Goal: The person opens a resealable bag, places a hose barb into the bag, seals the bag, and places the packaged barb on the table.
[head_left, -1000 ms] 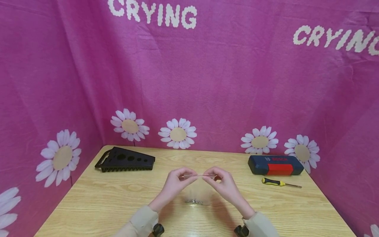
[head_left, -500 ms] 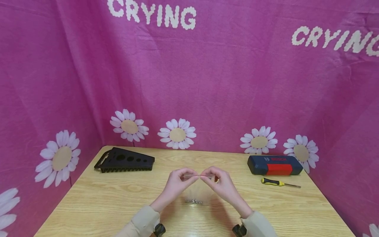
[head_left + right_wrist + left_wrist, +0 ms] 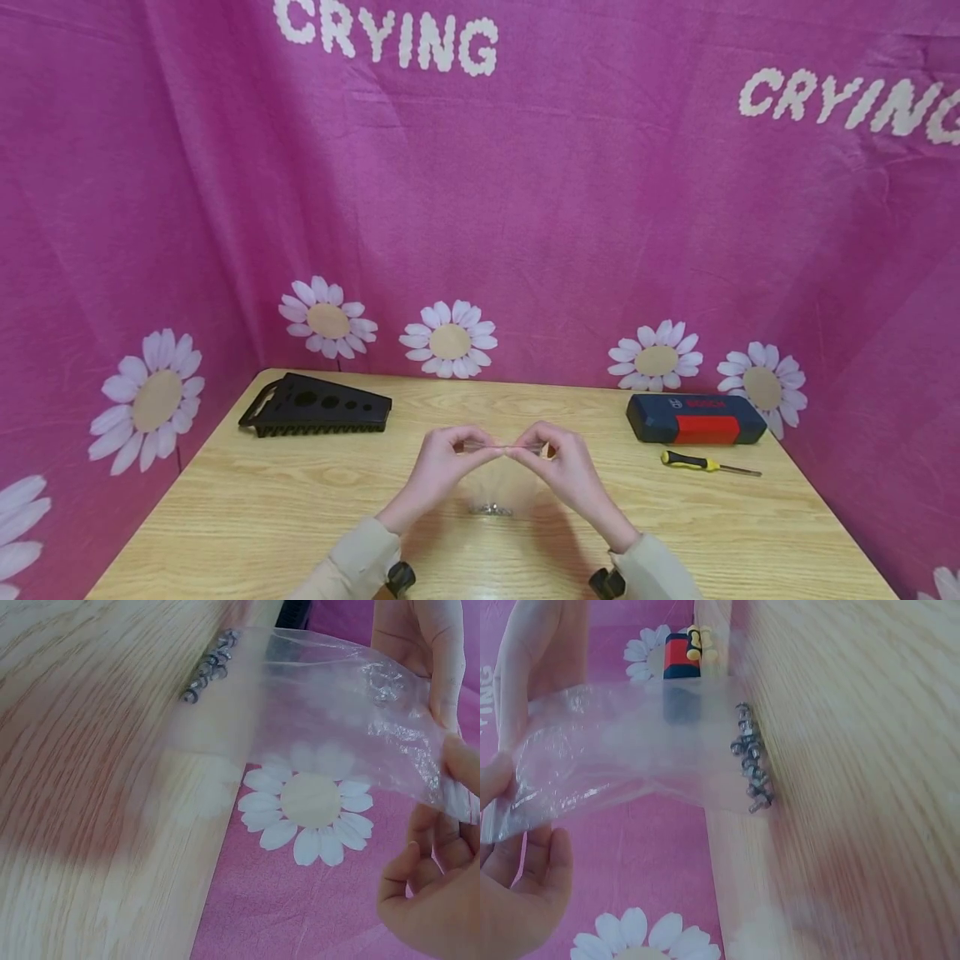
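A clear plastic zip bag (image 3: 607, 742) hangs upright between both hands over the middle of the table. Several small metal screws (image 3: 751, 761) are gathered along its bottom, close to the tabletop. My left hand (image 3: 438, 467) pinches the top edge between thumb and fingers. Close beside it, my right hand (image 3: 566, 467) pinches the same edge, the two thumb tips nearly meeting. In the right wrist view the bag's top strip passes under the right thumb (image 3: 459, 761), and the screws lie at the far end of the film.
On the wooden table (image 3: 262, 517), a black slotted tool rack (image 3: 322, 404) lies back left. A blue and red Bosch case (image 3: 697, 418) stands back right, with a yellow and black screwdriver (image 3: 708, 462) in front of it. A pink flowered cloth (image 3: 525, 208) hangs behind.
Both hands keep their grip on the bag's top edge, and the thumb tips have drawn slightly closer together. The bag and screws stay in nearly the same place.
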Tool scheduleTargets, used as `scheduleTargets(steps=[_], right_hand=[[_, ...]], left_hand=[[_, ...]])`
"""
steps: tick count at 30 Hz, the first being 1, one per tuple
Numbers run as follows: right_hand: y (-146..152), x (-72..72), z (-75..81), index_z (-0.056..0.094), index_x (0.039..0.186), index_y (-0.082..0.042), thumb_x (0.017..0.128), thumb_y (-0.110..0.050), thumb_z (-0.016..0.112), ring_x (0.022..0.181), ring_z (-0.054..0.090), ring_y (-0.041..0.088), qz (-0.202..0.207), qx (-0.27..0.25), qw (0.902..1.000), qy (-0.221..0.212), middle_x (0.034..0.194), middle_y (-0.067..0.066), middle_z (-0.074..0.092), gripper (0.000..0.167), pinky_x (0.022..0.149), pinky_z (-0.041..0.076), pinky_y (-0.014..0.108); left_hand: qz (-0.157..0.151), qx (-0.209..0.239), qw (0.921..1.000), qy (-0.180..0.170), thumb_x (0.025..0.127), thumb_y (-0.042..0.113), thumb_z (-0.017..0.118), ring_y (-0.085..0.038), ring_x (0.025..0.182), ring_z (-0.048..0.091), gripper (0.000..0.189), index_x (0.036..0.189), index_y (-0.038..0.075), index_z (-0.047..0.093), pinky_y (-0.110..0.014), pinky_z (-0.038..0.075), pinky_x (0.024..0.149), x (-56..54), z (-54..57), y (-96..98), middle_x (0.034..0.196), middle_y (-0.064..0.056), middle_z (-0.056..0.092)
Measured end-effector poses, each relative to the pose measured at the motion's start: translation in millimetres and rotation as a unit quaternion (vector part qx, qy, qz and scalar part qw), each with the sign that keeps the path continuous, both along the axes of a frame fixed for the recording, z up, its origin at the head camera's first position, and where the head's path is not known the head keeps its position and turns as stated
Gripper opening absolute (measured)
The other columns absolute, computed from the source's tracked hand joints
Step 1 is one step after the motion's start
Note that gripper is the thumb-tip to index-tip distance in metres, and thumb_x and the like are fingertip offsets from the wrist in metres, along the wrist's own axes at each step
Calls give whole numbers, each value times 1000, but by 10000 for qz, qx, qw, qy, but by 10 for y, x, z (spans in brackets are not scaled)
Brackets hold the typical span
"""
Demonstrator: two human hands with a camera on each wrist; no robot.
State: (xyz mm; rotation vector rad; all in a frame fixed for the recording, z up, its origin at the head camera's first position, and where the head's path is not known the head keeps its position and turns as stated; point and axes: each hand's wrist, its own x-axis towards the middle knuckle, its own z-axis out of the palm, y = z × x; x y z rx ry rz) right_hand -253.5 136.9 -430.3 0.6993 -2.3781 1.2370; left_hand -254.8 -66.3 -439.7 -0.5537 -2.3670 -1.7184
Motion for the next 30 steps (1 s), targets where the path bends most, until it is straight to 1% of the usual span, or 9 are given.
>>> scheduleTargets(steps=[4,8,11,16,19,21,26,28,30], right_hand=[[47,-2,-12,71,77,-20,81,-20,80,62,49,-4,40,-46,10000,-15,74,-5,72,10,57,44,19],[118,4,-2,76,84,-17,86,-17,76,67,54,-4,169,70,9998,-54,78,-3,74,2,61,48,20],[165,13,15,77,87,-16,88,-17,74,69,56,-4,103,109,9998,-109,79,-2,75,3,63,48,20],[207,11,19,75,79,-19,84,-20,78,67,56,-4,-137,35,9998,-162,76,-5,74,6,63,47,19],[230,8,13,74,78,-20,83,-19,79,67,56,-4,-123,27,9999,-103,74,-5,73,7,62,48,19],[252,7,13,75,81,-20,84,-18,78,68,57,-4,-58,62,9999,-83,76,-5,74,5,63,49,20],[294,18,21,77,88,-20,88,-18,74,70,59,-5,61,255,9996,-47,82,-5,75,4,64,51,21],[298,27,22,77,87,-21,87,-18,74,70,59,-5,23,280,9996,-72,81,-6,75,4,64,52,21],[298,39,23,76,85,-21,87,-19,75,68,58,-5,-66,269,9996,-110,79,-7,74,3,64,51,21]], left_hand=[[16,-38,9999,-143,83,28,80,-2,77,62,12,86,17,77,-18,49,67,-13,-5,-58,89,-2,77],[-145,-77,9997,-158,88,21,75,-2,80,65,11,93,11,78,-17,52,72,-17,5,-116,95,-8,77],[-196,-15,9995,-260,88,18,75,-3,81,68,11,95,10,78,-17,54,74,-13,31,-139,96,-10,77],[98,65,9988,-475,82,23,81,-5,75,67,13,87,12,79,-18,53,68,-5,59,-156,88,-7,77],[269,49,9985,-469,79,24,83,-7,73,66,14,84,12,78,-20,52,66,3,57,-168,84,-6,77],[336,-4,9985,-441,80,25,83,-7,73,66,13,84,14,79,-20,52,66,6,50,-182,85,-4,77],[228,24,9989,-403,84,23,79,-8,77,69,10,90,15,79,-19,54,70,1,34,-244,90,-5,77],[164,39,9991,-399,84,22,78,-8,77,69,10,90,13,79,-19,54,70,5,37,-263,90,-6,77],[199,-17,9989,-432,84,22,79,-5,75,67,10,88,14,78,-19,53,69,11,41,-269,88,-6,77]])
